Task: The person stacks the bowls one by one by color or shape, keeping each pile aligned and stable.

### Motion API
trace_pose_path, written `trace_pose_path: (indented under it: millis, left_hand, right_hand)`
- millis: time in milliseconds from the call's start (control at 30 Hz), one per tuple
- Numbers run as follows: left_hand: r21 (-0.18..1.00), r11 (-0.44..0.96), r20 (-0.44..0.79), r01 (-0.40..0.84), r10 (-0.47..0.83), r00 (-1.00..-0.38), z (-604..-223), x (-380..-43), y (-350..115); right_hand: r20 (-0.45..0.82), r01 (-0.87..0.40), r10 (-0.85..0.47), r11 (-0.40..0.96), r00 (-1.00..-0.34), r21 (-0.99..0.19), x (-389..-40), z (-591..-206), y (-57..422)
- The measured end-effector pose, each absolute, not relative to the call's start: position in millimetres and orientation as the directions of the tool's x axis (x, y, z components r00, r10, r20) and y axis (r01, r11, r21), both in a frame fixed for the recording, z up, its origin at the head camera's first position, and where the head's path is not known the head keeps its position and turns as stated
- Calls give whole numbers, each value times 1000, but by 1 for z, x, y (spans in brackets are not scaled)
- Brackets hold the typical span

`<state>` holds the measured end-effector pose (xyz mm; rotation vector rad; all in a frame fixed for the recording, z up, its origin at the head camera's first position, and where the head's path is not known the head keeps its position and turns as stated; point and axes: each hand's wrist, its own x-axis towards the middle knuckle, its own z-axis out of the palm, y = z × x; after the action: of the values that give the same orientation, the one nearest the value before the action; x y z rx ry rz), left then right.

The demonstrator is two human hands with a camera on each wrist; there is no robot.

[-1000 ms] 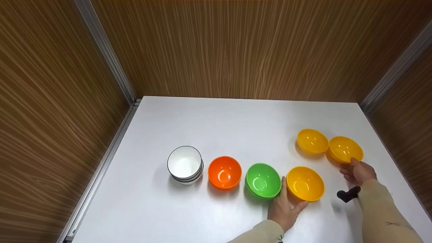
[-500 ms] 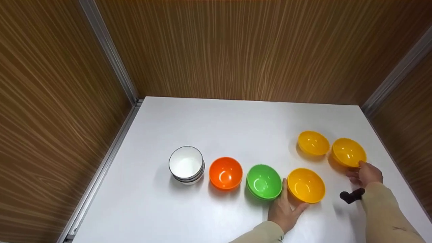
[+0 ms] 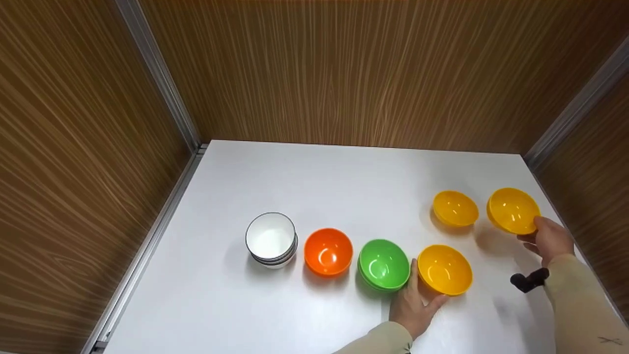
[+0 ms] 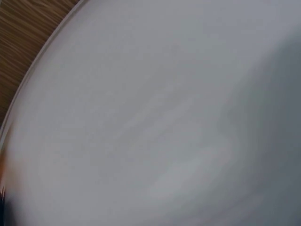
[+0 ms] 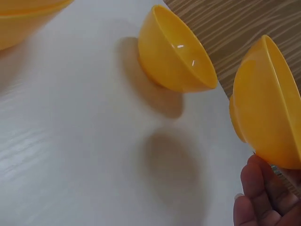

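Note:
My right hand [image 3: 554,239] pinches the near right rim of a yellow bowl [image 3: 513,210]. In the right wrist view that held bowl [image 5: 265,103] is tilted and off the table, apart from its shadow. Beside it, another yellow bowl [image 3: 455,208] rests on the table. My left hand [image 3: 415,305] lies at a nearer yellow bowl [image 3: 444,270], which looks stacked in the right wrist view. Its fingers are extended along the bowl's left side, and the thumb reaches along the front. The left wrist view shows mostly blurred white table, without the hand.
Left of my left hand stand stacked green bowls [image 3: 384,264], close to its fingers. Farther left are an orange bowl [image 3: 328,252] and a stack of white bowls with dark rims [image 3: 270,237]. Wood-patterned walls [image 3: 324,73] enclose the white table [image 3: 314,182].
My right hand has moved right and lifted its yellow bowl up from the table, away from the neighbouring yellow bowl. The left hand has stayed at the nearer bowl.

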<state>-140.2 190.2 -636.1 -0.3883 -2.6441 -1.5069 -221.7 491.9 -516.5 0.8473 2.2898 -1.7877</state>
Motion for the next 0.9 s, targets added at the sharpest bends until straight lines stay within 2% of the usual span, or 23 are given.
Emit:
trace_pose_path:
  millis: [233, 567, 733, 900]
  left_hand:
    - [834, 482, 211, 268, 170, -962, -634, -141, 189]
    - [829, 485, 226, 278, 163, -960, -634, -143, 189]
    - [835, 476, 218, 278, 179, -959, -635, -143, 188]
    - [847, 467, 174, 253, 205, -963, -636, -141, 189]
  right_hand:
    - [-297, 371, 237, 391, -925, -842, -230, -489, 478]
    - [-249, 179, -9, 672, -968, -719, -233, -465, 451]
    - [-248, 100, -97, 732, -964, -674, -231, -466, 434]
    - [-273, 96, -131, 724, -953, -683, -223, -473, 420]
